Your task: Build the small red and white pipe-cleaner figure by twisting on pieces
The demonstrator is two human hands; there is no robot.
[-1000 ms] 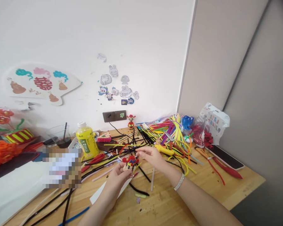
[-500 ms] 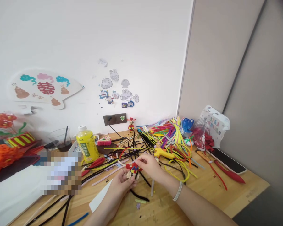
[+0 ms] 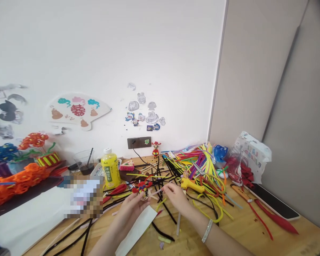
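Observation:
My left hand (image 3: 132, 208) is closed round a small red, yellow and blue pipe-cleaner figure (image 3: 142, 189), held just above the wooden table (image 3: 245, 227). My right hand (image 3: 176, 197), with a silver bracelet (image 3: 207, 231) on its wrist, pinches a thin pale pipe cleaner (image 3: 156, 192) that runs to the figure. A white paper strip (image 3: 137, 231) lies under my left wrist. A yellow glue gun (image 3: 190, 184) rests just right of my right hand.
A heap of coloured pipe cleaners (image 3: 200, 160) fills the back right. A yellow drink bottle (image 3: 110, 170), a plastic cup (image 3: 84, 163), a phone (image 3: 272, 201), a printed bag (image 3: 252, 151) and orange pipe-cleaner flowers (image 3: 18, 177) stand around. Black pipe cleaners (image 3: 80, 234) trail left.
The view has swung left and up. My left hand has carried the figure left and slightly away. My right hand now holds a pale pipe cleaner beside it instead of touching the figure's top.

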